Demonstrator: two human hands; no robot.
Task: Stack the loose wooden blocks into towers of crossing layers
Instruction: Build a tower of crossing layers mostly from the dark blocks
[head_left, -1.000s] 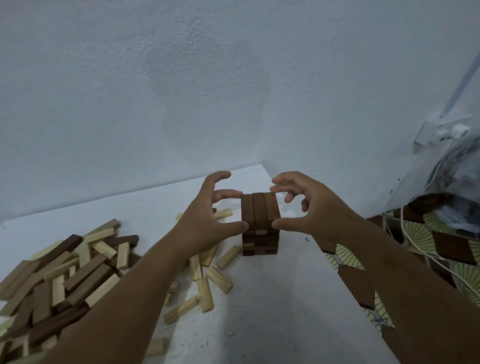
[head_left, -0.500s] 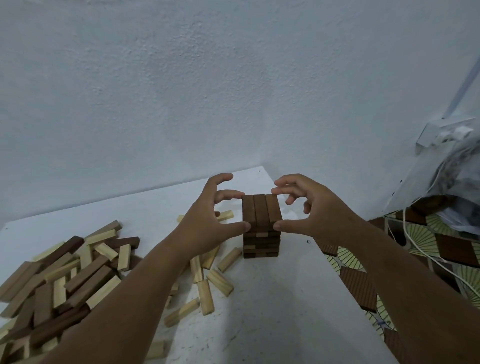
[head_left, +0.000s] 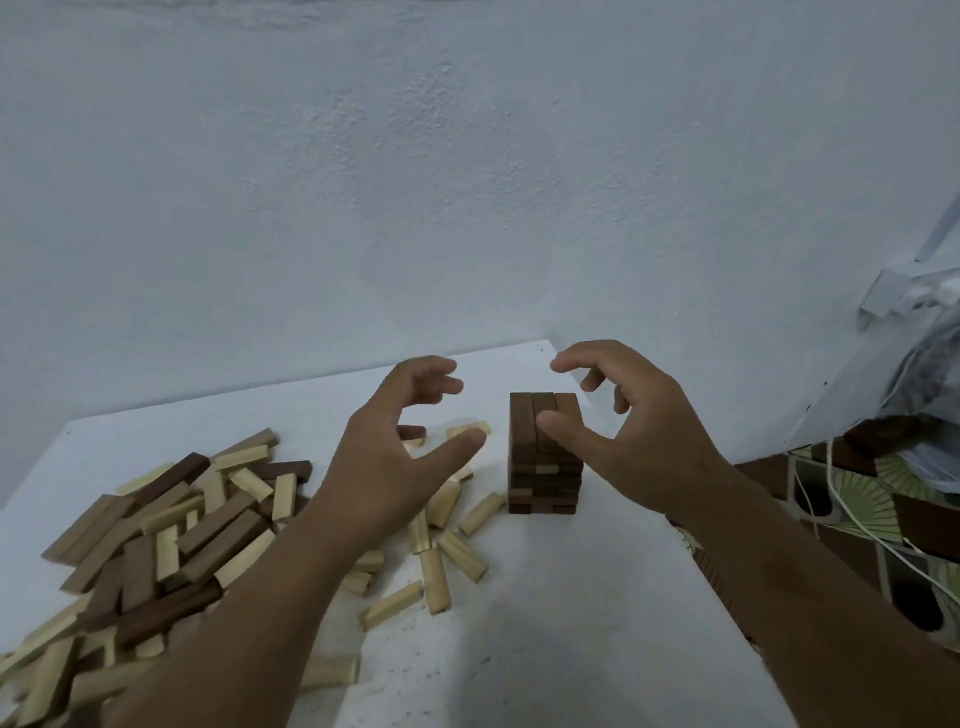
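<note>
wall (head_left: 467, 182): pale, rough plaster, fills the far half of the view, meets the table at a far corner
table (head_left: 545, 623): white top, speckled, runs from near edge to the wall; right edge drops to a patterned floor
floor (head_left: 857, 499): right side, brown tiles mixed with green fan-pattern tiles, white cords lying across it
bag (head_left: 930, 374): clear plastic, far right, partly cut off by the frame
block pile (head_left: 156, 535): left near part of the table, dark and light wooden blocks heaped loose, overlapping at all angles
scattered blocks (head_left: 447, 551): light wood, strewn flat between the pile and the tower, some hidden under the left hand
tower (head_left: 543, 452): dark blocks, upright, right of center on the table; top layer is three blocks side by side running near to far, layers below cross; one light end shows mid-height
left hand (head_left: 400, 457): hovers left of the tower, clear gap between thumb and tower, fingers loosely curved, released, grips nothing
right hand (head_left: 628, 436): hovers right of the tower, fingers arched and spread, nothing grasped; thumb tip overlaps the top layer in view, cannot tell if it touches
forearms: both bare, reach in from the near edge
</note>
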